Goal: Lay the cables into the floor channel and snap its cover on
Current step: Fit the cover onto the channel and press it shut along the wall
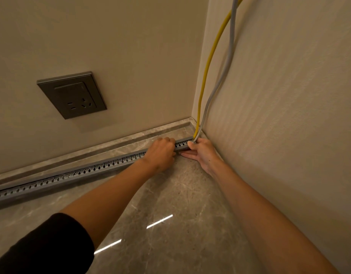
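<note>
Head view: left hand (160,150) hides its curled fingers over the channel (72,175); right hand (202,151) fingers pinch both cables (198,133).

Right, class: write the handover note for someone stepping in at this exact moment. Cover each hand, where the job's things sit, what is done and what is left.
Left hand: curled over the slotted grey floor channel near the corner; what it grips is hidden.
Right hand: at the channel's corner end, pinching the yellow cable and grey cable where they come down.
Channel lies on the marble floor along the wall.
Done: cable ends brought to the channel's end.
Left: lay both cables along it, snap the cover on. No cover in view.
</note>
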The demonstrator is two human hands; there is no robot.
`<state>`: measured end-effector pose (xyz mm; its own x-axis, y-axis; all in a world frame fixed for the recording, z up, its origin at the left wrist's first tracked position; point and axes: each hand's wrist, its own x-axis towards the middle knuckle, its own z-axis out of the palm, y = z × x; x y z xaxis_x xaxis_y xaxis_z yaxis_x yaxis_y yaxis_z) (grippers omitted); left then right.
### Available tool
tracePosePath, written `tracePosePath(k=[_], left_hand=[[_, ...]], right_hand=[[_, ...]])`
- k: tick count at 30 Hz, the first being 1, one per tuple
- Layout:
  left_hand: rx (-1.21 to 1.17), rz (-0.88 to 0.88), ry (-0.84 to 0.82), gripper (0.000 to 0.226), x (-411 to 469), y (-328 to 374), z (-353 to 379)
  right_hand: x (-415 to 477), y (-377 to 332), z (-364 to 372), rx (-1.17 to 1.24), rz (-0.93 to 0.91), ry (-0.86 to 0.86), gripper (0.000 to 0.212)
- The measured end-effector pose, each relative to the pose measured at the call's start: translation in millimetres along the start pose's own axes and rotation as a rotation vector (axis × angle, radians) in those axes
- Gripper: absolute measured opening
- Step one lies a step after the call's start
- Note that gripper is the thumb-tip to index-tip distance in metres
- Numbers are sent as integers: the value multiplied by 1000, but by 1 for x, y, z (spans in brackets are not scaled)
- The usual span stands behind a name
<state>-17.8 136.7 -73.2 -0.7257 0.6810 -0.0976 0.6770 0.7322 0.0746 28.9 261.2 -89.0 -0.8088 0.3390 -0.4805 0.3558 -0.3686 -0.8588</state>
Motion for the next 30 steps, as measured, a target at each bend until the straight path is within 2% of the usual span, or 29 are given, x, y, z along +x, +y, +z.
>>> tracePosePath(k=[12,15,17,19,24,30], left_hand=[[-109,-18,-1,30,0,-1,-3],[-145,-24,-3,29,-1,0,-7],[-165,-22,-17,29,-2,1,-8],[-187,-19,-32,29,-2,3,-10],[-251,-26,-48,28,-3,4,-17],[-261,-46,-27,27,-2,5,-17]], right_hand=[[7,2,3,32,-6,2,29],[6,4,4,234,-3,35,18],[7,3,6,453,8,95,28],[10,3,13,530,-21,207,38],[13,2,33,456,-140,515,44],[20,-4,37,468,-222,637,49]])
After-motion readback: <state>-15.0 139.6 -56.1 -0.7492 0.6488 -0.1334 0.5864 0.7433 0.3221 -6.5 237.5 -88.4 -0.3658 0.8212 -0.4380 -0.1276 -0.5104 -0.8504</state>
